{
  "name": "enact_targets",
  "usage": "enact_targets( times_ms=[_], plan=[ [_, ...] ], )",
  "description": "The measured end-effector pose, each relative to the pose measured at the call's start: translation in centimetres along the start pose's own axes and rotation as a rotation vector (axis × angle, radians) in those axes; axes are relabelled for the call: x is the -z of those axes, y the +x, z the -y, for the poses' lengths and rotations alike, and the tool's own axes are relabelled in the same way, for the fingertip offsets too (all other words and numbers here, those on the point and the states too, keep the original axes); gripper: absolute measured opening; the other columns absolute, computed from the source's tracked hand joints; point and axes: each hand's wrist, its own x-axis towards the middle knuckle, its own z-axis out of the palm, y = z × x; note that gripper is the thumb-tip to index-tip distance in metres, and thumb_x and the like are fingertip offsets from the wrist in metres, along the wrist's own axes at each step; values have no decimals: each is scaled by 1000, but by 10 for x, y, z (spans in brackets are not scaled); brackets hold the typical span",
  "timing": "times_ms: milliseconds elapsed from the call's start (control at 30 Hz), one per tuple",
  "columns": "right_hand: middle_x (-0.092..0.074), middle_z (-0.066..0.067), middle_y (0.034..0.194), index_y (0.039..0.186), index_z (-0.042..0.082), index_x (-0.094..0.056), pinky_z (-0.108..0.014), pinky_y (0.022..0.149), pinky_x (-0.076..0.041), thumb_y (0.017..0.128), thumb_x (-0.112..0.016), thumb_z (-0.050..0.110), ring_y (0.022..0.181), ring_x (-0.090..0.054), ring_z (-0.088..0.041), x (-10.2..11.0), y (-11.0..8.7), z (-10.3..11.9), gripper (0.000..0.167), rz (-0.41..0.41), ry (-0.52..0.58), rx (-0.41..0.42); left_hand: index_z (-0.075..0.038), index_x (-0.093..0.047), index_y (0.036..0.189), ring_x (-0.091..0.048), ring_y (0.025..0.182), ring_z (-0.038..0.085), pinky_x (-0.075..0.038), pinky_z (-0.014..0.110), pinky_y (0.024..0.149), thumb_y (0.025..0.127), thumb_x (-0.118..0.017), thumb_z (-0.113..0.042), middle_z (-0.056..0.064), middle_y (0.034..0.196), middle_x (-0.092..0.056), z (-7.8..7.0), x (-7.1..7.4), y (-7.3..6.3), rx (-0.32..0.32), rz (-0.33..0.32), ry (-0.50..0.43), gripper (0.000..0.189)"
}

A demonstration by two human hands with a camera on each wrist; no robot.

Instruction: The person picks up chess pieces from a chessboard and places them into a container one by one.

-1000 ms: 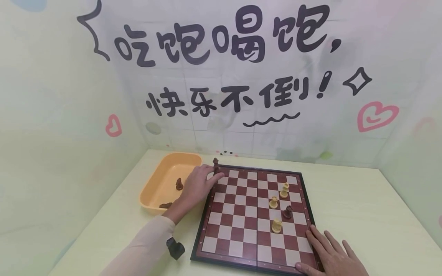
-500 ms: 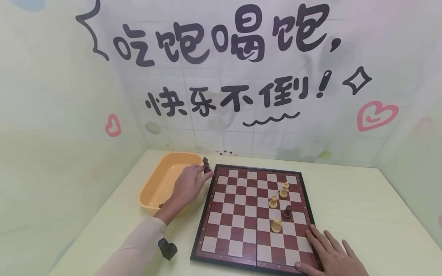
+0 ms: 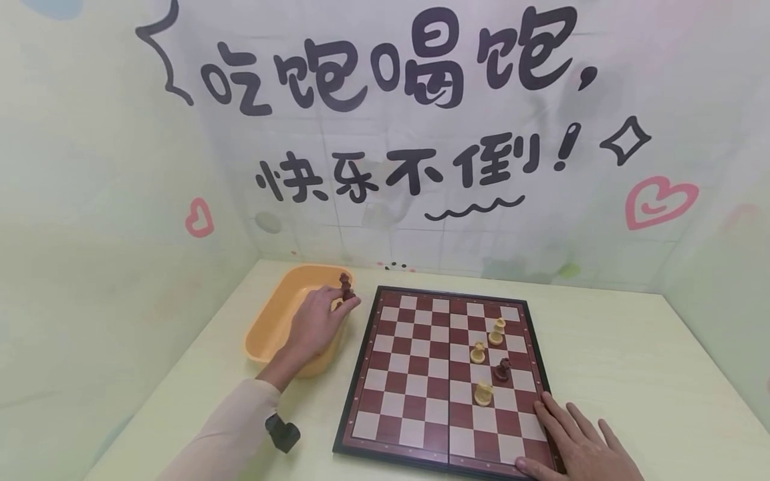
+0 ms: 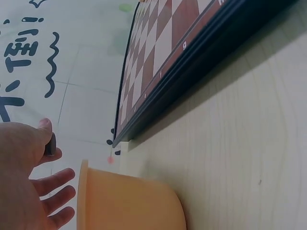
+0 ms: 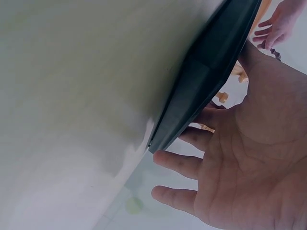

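Left grip (image 3: 315, 324) pinches dark chess piece (image 3: 345, 284) by thumb and fingers, head uppermost. Judged light, stiff, perhaps slick; waist best hold, modest squeeze enough. Orange tray (image 3: 255, 331) just beneath grip; raised rim, clearance hard to tell. Right of grip: bare worktop (image 3: 325, 407) strip, then chessboard (image 3: 433, 387), thick dark border; standing pieces (image 3: 483, 395) well apart. Right grip (image 3: 583, 447), fingers spread, touches board's near right edge. Beyond left grip: wall (image 3: 385, 240), likely bounding far reach.
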Motion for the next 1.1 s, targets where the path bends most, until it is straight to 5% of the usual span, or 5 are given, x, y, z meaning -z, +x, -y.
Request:
enact_targets(
  times_ms=[500, 1100],
  plan=[
    [-48, -15, 150, 147, 7, -53, -75, 100, -30, 78, -59, 83, 129, -47, -47, -6, -2, -3, 104, -34, -8, 5, -11, -77, 106, -61, 111, 36, -49, 51, 82, 102, -61, -45, 13, 114, -69, 21, 9, 0, 36, -7, -9, 38],
    [-47, -15, 151, 147, 6, -53, -75, 99, -32, 78, -61, 82, 129, -48, -47, -3, -1, -1, 102, -41, -18, 15, -7, -75, 117, -58, 118, 42, -47, 58, 91, 103, -60, -45, 21, 126, -64, 33, 20, -2, 83, -6, -34, 43]
  ],
)
